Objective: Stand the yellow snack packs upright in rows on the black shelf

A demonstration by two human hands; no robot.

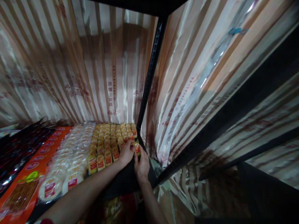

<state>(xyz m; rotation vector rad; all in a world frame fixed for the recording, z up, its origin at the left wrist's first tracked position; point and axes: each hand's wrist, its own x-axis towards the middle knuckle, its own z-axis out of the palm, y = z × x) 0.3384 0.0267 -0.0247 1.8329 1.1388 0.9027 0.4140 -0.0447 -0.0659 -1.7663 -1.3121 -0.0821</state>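
A small yellow snack packet (137,150) with a red label stands upright between my hands at the right end of the shelf. My right hand (142,166) grips it from the right and below, thumb and fingers closed on its sides. On its upper left, the closed fingertips of my left hand (127,152) pinch the packet's edge. Beside and behind my left hand stand rows of similar yellow packets (108,157), upright and packed closely. Part of the rows is hidden by the hand.
Left of the rows are clear-wrapped round white cakes (50,188), an orange snack bag (35,168) and dark red shiny packs (18,152). A black shelf post (149,74) rises behind the packets. Printed plastic sheeting (112,62) hangs around the shelf. Below, more yellow packets (113,207) show dimly.
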